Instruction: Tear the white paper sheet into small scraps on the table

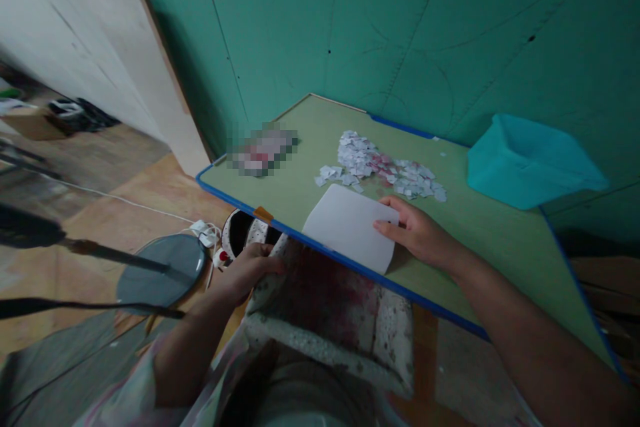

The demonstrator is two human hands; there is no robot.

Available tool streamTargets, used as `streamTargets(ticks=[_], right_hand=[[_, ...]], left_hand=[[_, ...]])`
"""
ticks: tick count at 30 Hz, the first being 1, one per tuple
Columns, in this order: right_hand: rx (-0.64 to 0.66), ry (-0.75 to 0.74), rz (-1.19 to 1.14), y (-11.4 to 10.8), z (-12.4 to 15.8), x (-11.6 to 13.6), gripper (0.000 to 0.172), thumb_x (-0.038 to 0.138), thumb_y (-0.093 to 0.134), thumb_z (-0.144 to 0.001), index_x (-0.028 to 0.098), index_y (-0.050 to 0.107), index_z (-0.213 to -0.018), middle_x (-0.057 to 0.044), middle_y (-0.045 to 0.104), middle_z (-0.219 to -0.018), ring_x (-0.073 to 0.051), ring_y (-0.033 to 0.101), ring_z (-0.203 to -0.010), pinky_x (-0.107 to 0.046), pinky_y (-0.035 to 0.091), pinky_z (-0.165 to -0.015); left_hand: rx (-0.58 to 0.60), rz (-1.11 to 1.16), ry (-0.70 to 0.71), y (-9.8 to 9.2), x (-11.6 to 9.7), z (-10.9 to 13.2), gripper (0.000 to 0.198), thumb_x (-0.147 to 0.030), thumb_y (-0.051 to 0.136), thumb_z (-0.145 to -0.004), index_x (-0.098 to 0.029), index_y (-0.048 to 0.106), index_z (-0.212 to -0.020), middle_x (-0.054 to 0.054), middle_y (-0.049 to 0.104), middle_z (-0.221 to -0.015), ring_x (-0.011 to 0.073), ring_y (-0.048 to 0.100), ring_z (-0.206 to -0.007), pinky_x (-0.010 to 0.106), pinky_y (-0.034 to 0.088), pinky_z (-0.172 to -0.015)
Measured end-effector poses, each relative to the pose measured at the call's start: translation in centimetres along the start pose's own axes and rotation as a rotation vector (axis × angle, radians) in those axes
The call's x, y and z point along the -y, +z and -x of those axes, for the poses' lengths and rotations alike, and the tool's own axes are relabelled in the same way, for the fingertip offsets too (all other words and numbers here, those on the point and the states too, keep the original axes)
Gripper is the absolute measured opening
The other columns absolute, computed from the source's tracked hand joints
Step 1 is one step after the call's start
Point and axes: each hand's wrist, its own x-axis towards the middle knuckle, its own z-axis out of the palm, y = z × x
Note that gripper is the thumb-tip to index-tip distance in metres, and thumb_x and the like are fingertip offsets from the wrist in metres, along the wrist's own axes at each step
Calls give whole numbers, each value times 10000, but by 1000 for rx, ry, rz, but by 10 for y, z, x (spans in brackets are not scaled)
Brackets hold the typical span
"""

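My right hand (417, 230) pinches the right end of a white, slightly curved sheet (350, 220), thumb on top. The sheet lies across the blue front edge of the table, close to a spread of small white paper-like pieces (357, 153), some of them reddish. Below the edge, my left hand (253, 270) grips the upper left rim of a speckled white box (315, 340). That box is on or just above my lap, its inside stained dark red. The left fingertips are partly hidden behind the rim.
The pale green table (480, 260) stands against a green wall (280, 27). A turquoise bin (525, 163) sits at its right back, and a blurred-out item (265, 150) lies at the left. On the floor are a round grey base (160, 270) and a white power strip (205, 233) with cords.
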Motion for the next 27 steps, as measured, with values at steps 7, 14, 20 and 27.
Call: streamTargets(ticks=[7, 14, 20, 27], right_hand=[[26, 4, -11, 2, 5, 6, 182, 304, 498, -748, 209, 428, -887, 13, 502, -737, -109, 504, -623, -216, 392, -527], [22, -2, 9, 1, 7, 8, 186, 312, 514, -736, 216, 442, -878, 19, 496, -713, -106, 494, -597, -212, 379, -504], [-175, -26, -4, -12, 4, 8, 263, 331, 565, -683, 232, 469, -908, 5, 534, -790, -131, 520, -657, -244, 410, -553], [-476, -119, -103, -39, -2, 9, 249, 304, 551, -685, 241, 477, -915, -6, 557, -862, -161, 538, -763, -290, 431, -622]], left_hand=[[5, -19, 30, 0, 0, -4, 74, -110, 562, -521, -135, 631, -516, -16, 604, -380, 107, 497, -312, 192, 359, -320], [18, -25, 32, -1, 2, -3, 79, -119, 561, -528, -120, 637, -549, 10, 634, -426, 136, 535, -355, 217, 388, -357], [18, -17, 31, -1, 3, -5, 101, -125, 567, -515, -115, 641, -584, 8, 624, -416, 142, 528, -347, 218, 361, -340], [11, -28, 19, 7, 1, -3, 112, -122, 558, -503, -137, 649, -568, -6, 640, -437, 137, 544, -369, 221, 410, -378]])
